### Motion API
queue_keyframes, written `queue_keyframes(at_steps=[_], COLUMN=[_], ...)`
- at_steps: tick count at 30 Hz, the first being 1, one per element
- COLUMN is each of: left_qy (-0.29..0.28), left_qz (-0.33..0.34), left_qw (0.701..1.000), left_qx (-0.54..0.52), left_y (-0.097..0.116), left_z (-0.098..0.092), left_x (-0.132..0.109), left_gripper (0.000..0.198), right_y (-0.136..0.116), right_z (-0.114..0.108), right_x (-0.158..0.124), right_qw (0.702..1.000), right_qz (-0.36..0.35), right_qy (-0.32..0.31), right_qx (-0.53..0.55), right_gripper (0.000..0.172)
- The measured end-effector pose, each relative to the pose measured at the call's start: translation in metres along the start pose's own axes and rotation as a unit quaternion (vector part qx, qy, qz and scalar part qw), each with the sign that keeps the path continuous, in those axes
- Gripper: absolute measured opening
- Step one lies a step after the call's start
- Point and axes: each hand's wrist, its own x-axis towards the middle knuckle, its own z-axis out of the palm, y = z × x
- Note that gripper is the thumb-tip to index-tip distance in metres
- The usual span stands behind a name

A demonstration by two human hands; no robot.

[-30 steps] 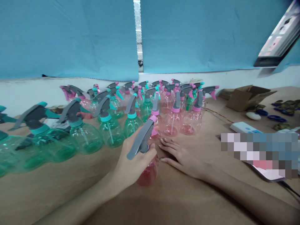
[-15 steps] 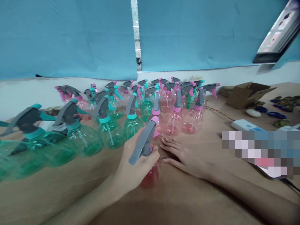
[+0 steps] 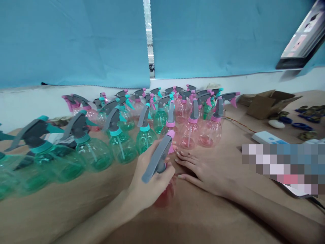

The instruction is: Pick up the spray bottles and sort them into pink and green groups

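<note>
My left hand (image 3: 152,173) is wrapped round the neck of a pink spray bottle (image 3: 164,196), which stands upright on the table (image 3: 203,217). Its grey head (image 3: 158,157) rises above my fingers, and the pink nozzle faces away from me. My fingers hide most of the trigger and collar. Flat on the table to the right, my right hand (image 3: 195,169) holds nothing; its spread fingertips lie close beside the bottle. Just beyond are clear pink spray bottles (image 3: 188,135), next to green spray bottles (image 3: 122,147) lined up toward the left.
Behind, several more pink and green spray bottles (image 3: 160,117) crowd toward the white wall (image 3: 33,101). At right are an opened cardboard box (image 3: 264,105), a white oval object (image 3: 276,124), blue ring-like items (image 3: 302,126), a white power strip (image 3: 266,138) and a pixelated device with a cable.
The whole view has shifted slightly, so everything appears a little lower and to the right. My left hand keeps its grip on the pink spray bottle; my right hand stays flat.
</note>
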Motion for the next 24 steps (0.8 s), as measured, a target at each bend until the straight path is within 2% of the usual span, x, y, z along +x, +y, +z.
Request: queue_keyframes(at_steps=[6, 14, 20, 24], left_qy=[-0.001, -0.003, 0.038, 0.055], left_qz=[0.011, 0.005, 0.019, 0.017], left_qw=[1.000, 1.000, 0.999, 0.998], left_qx=[0.008, 0.022, -0.014, -0.004], left_y=[0.002, 0.000, -0.003, -0.007], left_z=[-0.002, -0.004, 0.003, 0.007], left_x=[0.000, 0.000, -0.003, -0.004], left_gripper=[0.018, 0.021, 0.028, 0.024], right_y=[-0.004, -0.005, -0.002, -0.003], right_z=[-0.003, -0.005, -0.002, -0.002], right_x=[0.001, 0.001, 0.000, 0.000], right_qw=[1.000, 1.000, 1.000, 0.999], right_qz=[0.001, 0.001, -0.009, -0.004], right_qy=[-0.003, -0.005, -0.008, -0.010], right_qx=[-0.002, -0.013, -0.024, -0.030], right_gripper=[0.057, 0.056, 0.056, 0.056])
